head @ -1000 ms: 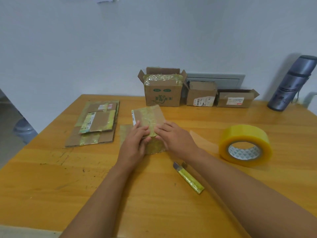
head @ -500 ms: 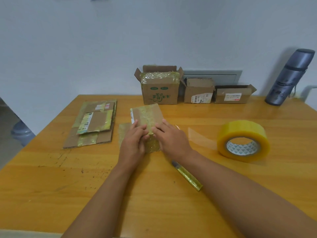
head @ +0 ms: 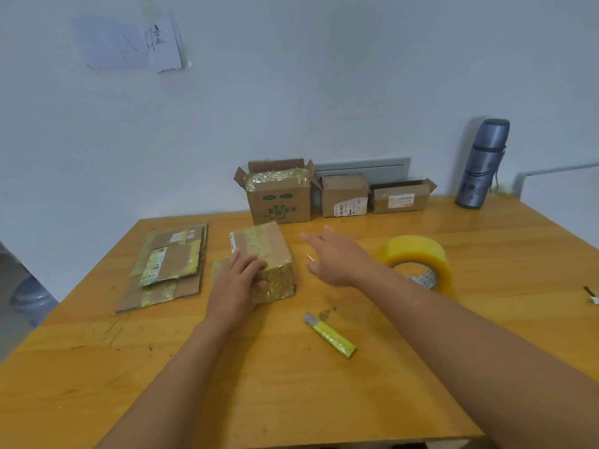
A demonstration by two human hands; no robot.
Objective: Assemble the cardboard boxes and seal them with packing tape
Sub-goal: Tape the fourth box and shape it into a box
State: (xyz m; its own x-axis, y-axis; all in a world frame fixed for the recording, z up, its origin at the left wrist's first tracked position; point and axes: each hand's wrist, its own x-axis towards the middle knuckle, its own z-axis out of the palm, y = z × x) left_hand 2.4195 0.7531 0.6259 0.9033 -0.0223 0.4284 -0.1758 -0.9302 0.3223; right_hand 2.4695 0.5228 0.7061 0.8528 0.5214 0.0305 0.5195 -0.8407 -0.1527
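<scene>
My left hand (head: 238, 280) presses on a taped cardboard box (head: 262, 254) mid-counter; my right hand (head: 337, 257) hovers spread beside it.

My left fingers lie across the box's near top edge, loosely curved over it, while my right hand holds nothing, fingers straight and apart, between the box and the yellow tape roll (head: 418, 262) at right. A white barcode label runs along the box's left edge, too small to read. Flattened boxes (head: 168, 264) with small labels lie at left. Far back stand three open boxes: one with green print (head: 278, 202) and two with unreadable shipping labels. A box cutter (head: 330, 335) lies near me on the counter (head: 291, 400). A grey flask (head: 483, 163) stands far right. Paper on the wall (head: 129, 40) bears handwritten strokes.
</scene>
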